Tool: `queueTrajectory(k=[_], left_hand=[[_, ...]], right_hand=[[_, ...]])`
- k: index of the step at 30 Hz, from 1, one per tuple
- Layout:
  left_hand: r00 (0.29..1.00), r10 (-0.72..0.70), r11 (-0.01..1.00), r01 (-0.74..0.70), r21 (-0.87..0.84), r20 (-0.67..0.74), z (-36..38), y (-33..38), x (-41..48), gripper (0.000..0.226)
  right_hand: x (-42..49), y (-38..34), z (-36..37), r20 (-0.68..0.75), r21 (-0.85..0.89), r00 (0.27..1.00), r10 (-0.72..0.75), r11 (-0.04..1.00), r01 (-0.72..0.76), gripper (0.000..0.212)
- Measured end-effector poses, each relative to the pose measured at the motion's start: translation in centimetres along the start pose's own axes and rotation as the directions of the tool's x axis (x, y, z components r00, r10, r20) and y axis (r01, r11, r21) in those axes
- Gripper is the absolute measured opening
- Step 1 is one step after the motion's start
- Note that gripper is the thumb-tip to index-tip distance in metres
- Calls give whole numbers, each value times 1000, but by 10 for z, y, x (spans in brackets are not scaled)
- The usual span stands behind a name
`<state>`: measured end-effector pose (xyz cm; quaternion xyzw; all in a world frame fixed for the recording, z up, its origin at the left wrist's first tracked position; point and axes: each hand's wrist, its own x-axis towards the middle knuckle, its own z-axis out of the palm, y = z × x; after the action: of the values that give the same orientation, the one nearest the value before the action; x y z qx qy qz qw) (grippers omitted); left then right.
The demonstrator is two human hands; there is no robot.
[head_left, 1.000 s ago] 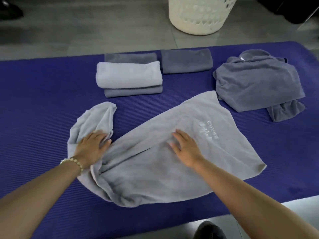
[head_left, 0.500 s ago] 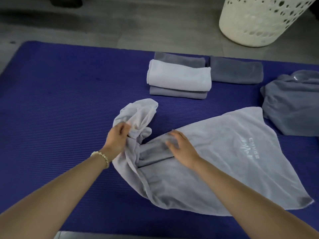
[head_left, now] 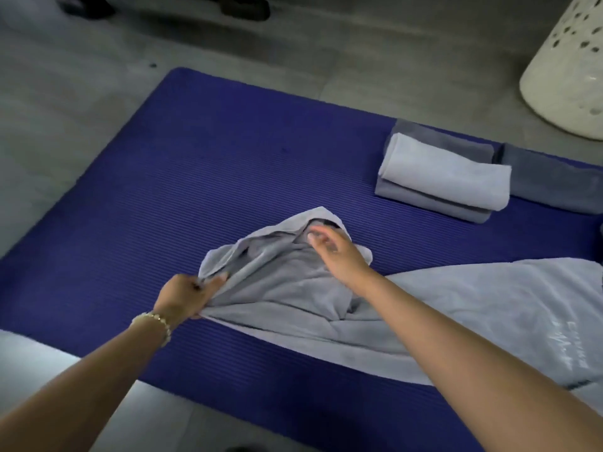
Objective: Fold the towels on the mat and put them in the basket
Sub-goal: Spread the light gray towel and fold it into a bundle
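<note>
A light grey towel (head_left: 456, 308) lies spread and rumpled across the blue mat (head_left: 228, 164). My left hand (head_left: 186, 293) pinches the towel's bunched left edge. My right hand (head_left: 336, 252) hovers with relaxed fingers over the raised fold at the towel's far left corner; whether it touches the cloth is unclear. A folded pale towel (head_left: 447, 172) sits on a folded grey one (head_left: 430, 203) at the mat's far side. Another folded dark grey towel (head_left: 551, 184) lies beside them. The white perforated basket (head_left: 567, 73) stands on the floor beyond the mat at upper right.
Grey tiled floor (head_left: 81, 109) surrounds the mat. Dark shoes (head_left: 244, 8) sit at the top edge. A pale surface (head_left: 29, 350) shows at the lower left, near the mat's front edge.
The view has swung left. My left hand has drawn the towel's bunched edge leftward, and my right hand has lifted off the towel's middle and reached to the far corner.
</note>
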<state>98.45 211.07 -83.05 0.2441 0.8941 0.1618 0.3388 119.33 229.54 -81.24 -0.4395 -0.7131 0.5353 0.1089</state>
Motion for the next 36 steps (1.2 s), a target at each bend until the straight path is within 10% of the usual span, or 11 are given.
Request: queueTrajectory(k=[6,15,20,25,30,36], left_hand=[[988,-116,973,133,-190,97,1,-1,14,63],[977,-168,774,214,-596,133,11,35,25,56],[992,77,873,-19,-487,100,22,52,14,40],[950,271,915,-204,-348,153,40,62,14,76],[898,375,927,-355,-122,232,49,65,17,86],[718,695,717,-696,39,30,49,77,13,80]], right_hand=[[36,12,-13,-196,-49,977,88,994,-99,43],[43,9,12,43,-115,961,274,957,-267,59],[6,14,33,275,-159,950,147,982,-106,63],[13,26,11,-93,61,984,154,987,-149,25],[15,21,2,215,-17,945,247,968,-250,37],[16,-1,-4,146,157,969,201,962,-223,17]])
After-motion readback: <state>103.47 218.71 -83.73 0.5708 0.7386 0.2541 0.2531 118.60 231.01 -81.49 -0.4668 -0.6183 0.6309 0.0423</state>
